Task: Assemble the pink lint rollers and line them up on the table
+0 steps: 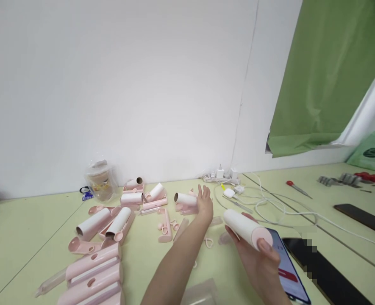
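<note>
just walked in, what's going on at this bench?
A person is working bare-handed at a pale green table strewn with pink lint-roller parts. The right hand grips a white roll with a pink end, held above a phone lying on the table. The left hand reaches forward with fingers spread, next to another white roll among the loose pink pieces. Finished-looking pink rollers are stacked at front left. A power strip with chargers sits by the wall.

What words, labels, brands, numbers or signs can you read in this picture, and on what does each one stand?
None can be read.
Plastic cup: a printed label, too blurred.
Green bag: a dark mark, too small.
Phone by the right hand: a red patch, no legible text.
</note>
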Available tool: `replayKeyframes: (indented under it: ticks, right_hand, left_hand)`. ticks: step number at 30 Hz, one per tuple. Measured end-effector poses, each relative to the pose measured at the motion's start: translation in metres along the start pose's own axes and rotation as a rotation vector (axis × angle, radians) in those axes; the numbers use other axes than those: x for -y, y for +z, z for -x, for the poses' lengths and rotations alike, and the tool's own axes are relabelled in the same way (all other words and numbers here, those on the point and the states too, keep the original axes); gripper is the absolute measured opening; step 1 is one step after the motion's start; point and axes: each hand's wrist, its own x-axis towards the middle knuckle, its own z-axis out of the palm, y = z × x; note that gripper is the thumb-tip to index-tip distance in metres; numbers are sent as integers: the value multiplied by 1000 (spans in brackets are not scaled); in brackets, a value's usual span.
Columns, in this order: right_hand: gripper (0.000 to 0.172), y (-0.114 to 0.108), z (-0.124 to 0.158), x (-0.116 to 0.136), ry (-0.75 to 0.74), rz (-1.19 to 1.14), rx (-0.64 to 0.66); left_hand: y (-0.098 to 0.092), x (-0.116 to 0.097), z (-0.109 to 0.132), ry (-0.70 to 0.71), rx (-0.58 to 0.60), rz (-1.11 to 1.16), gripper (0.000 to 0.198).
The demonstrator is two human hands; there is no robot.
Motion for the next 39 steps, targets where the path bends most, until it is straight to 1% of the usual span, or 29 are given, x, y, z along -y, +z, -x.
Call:
replayKeyframes:
  ticks: [2,4,8,12,14,17,21,23,26,28,30,33,36,37,39]
  right_hand:
    - [41,1,1,-2,24,-19,-24]
    - [38,3,0,-2,51,-45,-52]
    - [32,8,-4,7,101,-108,-94]
    - [21,7,-9,13,129,-157,-113]
    - [18,6,-9,13,127,-163,-107]
    - [23,6,-9,12,121,-127,-97]
    - [37,5,-8,9,122,-21,-43]
    - [39,3,-8,9,110,23,-15]
    - [39,0,-10,11,61,70,-20]
    - [37,0,-12,14,29,73,-41]
    - [36,0,-14,18,-1,57,-79]
    - [30,-7,-15,21,-23,112,-207]
    - [27,-32,-13,17,41,225,-321]
    - [29,-43,-12,14,82,273,-335]
    - [35,-63,-10,6,176,394,-308]
  left_hand:
    - [8,-1,-9,-1,8,-32,31]
    - [13,-1,-10,28,29,-43,30]
    - [20,1,-2,133,127,-14,30]
    - [24,2,5,191,248,31,30]
    - [25,2,5,213,276,46,29]
    - [27,2,4,212,240,64,30]
    - [31,3,0,194,124,87,32]
    - [33,3,-2,190,85,106,32]
    - [31,3,-5,172,35,185,28]
    - [25,2,-6,147,-14,283,27]
    - [15,2,-4,102,-81,412,28]
    - [-8,4,4,-13,-215,647,25]
    - [-38,9,27,-116,-352,915,21]
    - [-48,11,38,-139,-388,1002,21]
    - [-66,17,67,-183,-434,1146,19]
